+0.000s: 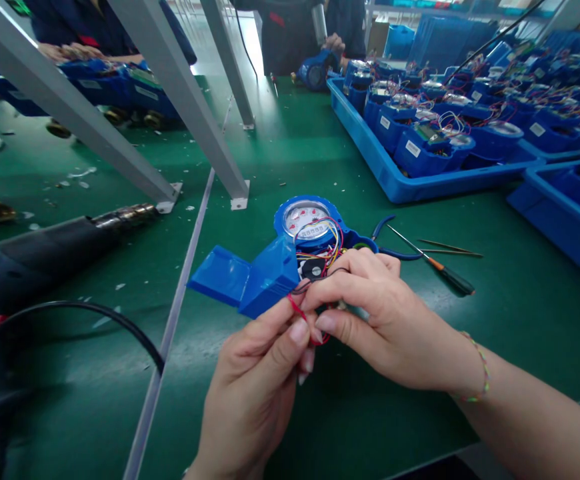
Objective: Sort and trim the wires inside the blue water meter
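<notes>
A blue water meter (pixel 279 257) lies on the green table in front of me, its round dial facing up and its blue lid (pixel 221 275) folded out to the left. Thin coloured wires (pixel 339 233) loop out of its open housing. Just below the meter, my left hand (pixel 263 360) pinches a red wire (pixel 297 307) between thumb and forefinger. My right hand (pixel 370 313) is closed against the left fingertips, thumb and forefinger at the same wires, with a black wire running by its forefinger. What exactly the right fingers grip is partly hidden.
Blue-handled pliers (pixel 400 255), a screwdriver (pixel 447 275) and tweezers (pixel 453 250) lie right of the meter. Blue trays (pixel 400 190) full of meters stand at the back right. A heat gun (pixel 65 250) with a cable lies left, near grey metal posts (pixel 195 100). Co-workers' hands (pixel 335 45) show across the table.
</notes>
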{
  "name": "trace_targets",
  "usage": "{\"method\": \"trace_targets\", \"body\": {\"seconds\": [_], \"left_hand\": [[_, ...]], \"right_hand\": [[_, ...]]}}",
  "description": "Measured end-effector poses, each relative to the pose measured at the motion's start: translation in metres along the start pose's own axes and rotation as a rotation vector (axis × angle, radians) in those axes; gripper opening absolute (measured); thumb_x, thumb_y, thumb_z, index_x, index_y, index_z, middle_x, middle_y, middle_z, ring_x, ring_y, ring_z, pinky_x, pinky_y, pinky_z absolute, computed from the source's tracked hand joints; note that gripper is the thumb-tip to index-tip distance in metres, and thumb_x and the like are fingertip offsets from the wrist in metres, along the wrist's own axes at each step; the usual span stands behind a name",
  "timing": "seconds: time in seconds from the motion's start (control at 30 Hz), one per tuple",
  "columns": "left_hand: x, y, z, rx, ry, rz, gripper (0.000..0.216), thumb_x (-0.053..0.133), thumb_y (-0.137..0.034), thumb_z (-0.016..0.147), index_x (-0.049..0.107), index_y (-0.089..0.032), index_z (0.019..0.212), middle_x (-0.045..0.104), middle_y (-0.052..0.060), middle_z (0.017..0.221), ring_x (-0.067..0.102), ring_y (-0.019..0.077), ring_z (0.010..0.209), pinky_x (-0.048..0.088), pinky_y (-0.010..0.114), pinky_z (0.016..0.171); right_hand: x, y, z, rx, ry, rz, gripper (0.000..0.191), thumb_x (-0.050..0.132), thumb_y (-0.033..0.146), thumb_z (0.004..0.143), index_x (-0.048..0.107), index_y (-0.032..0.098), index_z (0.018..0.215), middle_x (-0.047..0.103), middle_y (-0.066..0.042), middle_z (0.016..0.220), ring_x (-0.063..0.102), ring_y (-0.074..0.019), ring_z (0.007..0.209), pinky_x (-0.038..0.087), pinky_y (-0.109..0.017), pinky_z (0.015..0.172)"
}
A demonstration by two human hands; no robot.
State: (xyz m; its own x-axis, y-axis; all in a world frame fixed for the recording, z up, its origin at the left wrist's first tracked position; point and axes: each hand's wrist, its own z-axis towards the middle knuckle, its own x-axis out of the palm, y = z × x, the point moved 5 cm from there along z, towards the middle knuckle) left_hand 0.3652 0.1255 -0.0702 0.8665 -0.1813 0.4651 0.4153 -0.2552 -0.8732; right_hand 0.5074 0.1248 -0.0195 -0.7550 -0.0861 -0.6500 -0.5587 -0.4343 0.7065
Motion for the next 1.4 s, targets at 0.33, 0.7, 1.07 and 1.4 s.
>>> {"method": "trace_targets", "body": {"seconds": [0.33,0.7,1.07,1.4], "left_hand": [[0.001,0.003,0.002,-0.034,0.017,-0.015,0.021,0.072,-0.021,0.080,0.077,-0.022,0.101,0.061,0.001,0.070,0.043,0.0044,0.053,0.035,0.014,0.047],[0.003,0.003,0.000,-0.060,0.079,0.076,0.011,0.066,-0.021,0.084,0.072,-0.015,0.077,0.052,0.000,0.065,0.038,0.0063,0.055,0.031,0.019,0.050],[0.008,0.002,0.002,-0.039,0.074,0.012,0.009,0.071,-0.021,0.083,0.075,-0.017,0.075,0.055,-0.001,0.063,0.045,0.0062,0.055,0.037,0.016,0.049],[0.009,0.006,0.003,-0.055,0.077,-0.037,0.004,0.075,-0.019,0.079,0.077,-0.016,0.077,0.058,0.000,0.064,0.048,0.0054,0.055,0.040,0.014,0.049]], "right_hand": [[0.001,0.002,0.002,0.001,0.030,-0.019,0.007,0.057,0.023,0.098,0.063,0.025,0.098,0.057,0.002,0.099,0.050,-0.0157,0.097,0.027,-0.038,0.086],[0.001,0.001,0.003,0.024,0.021,0.020,0.020,0.050,0.014,0.099,0.062,0.024,0.087,0.056,0.002,0.091,0.050,-0.0148,0.094,0.026,-0.038,0.086],[0.002,-0.003,0.002,-0.009,0.011,-0.008,0.019,0.056,0.007,0.094,0.062,0.024,0.087,0.055,0.003,0.090,0.048,-0.0139,0.089,0.025,-0.037,0.084],[0.000,-0.002,0.003,-0.055,0.057,-0.007,0.020,0.050,0.011,0.098,0.061,0.023,0.087,0.053,0.002,0.089,0.048,-0.0149,0.092,0.025,-0.038,0.084]]}}
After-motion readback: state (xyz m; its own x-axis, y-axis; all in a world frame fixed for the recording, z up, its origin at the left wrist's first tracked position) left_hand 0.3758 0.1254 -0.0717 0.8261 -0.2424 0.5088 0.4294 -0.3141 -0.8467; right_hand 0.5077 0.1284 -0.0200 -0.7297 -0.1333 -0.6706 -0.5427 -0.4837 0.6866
